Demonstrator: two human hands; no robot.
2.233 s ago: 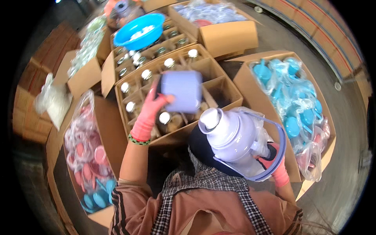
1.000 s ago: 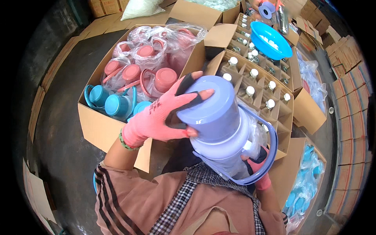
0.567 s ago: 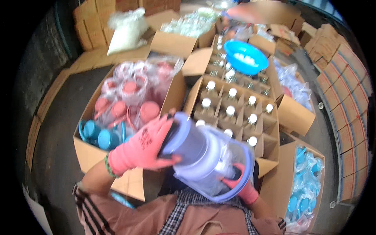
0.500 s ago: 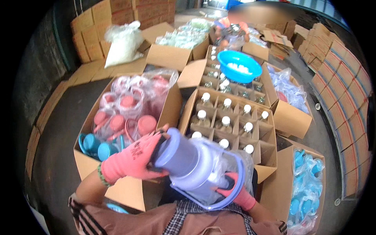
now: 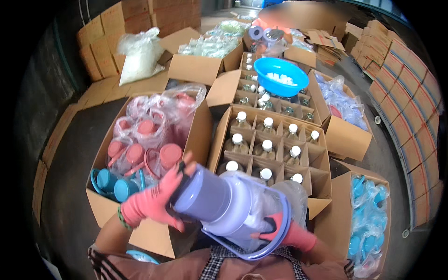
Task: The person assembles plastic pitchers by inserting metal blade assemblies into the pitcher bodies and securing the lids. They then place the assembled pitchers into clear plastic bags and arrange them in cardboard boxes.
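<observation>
A light purple thermos jug [image 5: 238, 203] lies tilted in front of my chest, its wide cup lid [image 5: 204, 193] toward the left and its carrying handle [image 5: 284, 219] looped around the body. My right hand [image 5: 284, 231], in a pink and black glove, grips the lower body through the handle loop; its far fingers are hidden. At the lid end, my left hand [image 5: 156, 200] has its fingers and thumb spread, the black palm against or very close to the lid. Clear plastic wrap [image 5: 294, 198] hangs by the jug's base.
Beyond the jug, a divided carton [image 5: 273, 114] holds white-capped bottles. A carton of bagged pink and blue jugs [image 5: 144, 126] is on the left, one of blue jugs [image 5: 368, 219] on the right. Farther off are a blue basin [image 5: 280, 65] of white caps and a person [image 5: 270, 39] handling purple jugs.
My left hand's fingers have loosened and spread from around the lid. The jug has shifted slightly left and down, with my right hand still on it.
</observation>
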